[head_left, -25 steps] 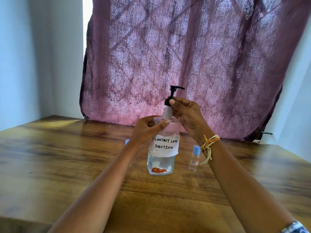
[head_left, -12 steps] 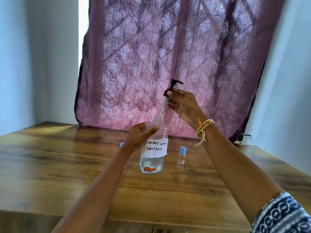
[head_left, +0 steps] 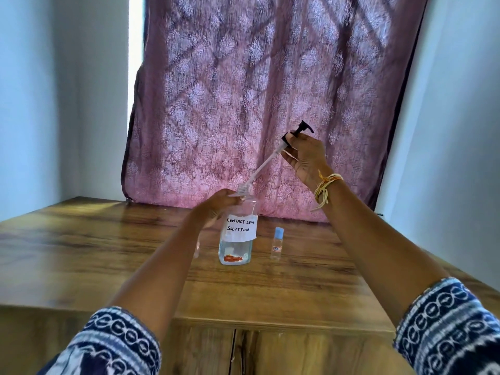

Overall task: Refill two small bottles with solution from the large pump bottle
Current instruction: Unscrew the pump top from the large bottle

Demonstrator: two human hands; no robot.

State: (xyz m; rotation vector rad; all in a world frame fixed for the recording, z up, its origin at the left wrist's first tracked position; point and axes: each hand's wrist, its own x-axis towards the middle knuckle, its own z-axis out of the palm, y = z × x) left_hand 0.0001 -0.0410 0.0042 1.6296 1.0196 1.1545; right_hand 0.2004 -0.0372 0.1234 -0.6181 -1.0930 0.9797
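The large clear bottle (head_left: 236, 247), labelled "Contact Lens Solution", stands upright on the wooden table (head_left: 81, 253). My left hand (head_left: 216, 205) grips its shoulder. My right hand (head_left: 304, 155) holds the black pump head (head_left: 299, 131), lifted up and to the right; its clear tube (head_left: 263, 167) slants down with the tip at the bottle's open neck. One small bottle with a blue cap (head_left: 277, 243) stands just right of the large bottle. A second small bottle (head_left: 196, 249) is mostly hidden behind my left forearm.
A purple patterned curtain (head_left: 257, 90) hangs behind the table. Pale walls close in on the left and right. The table's front edge (head_left: 270, 324) runs below my arms, with cabinet doors beneath it.
My right hand has pulled the pump head out of the bottle, up and to the right, drawing the tube nearly free. My left hand has stayed on the bottle. The camera has tilted back.
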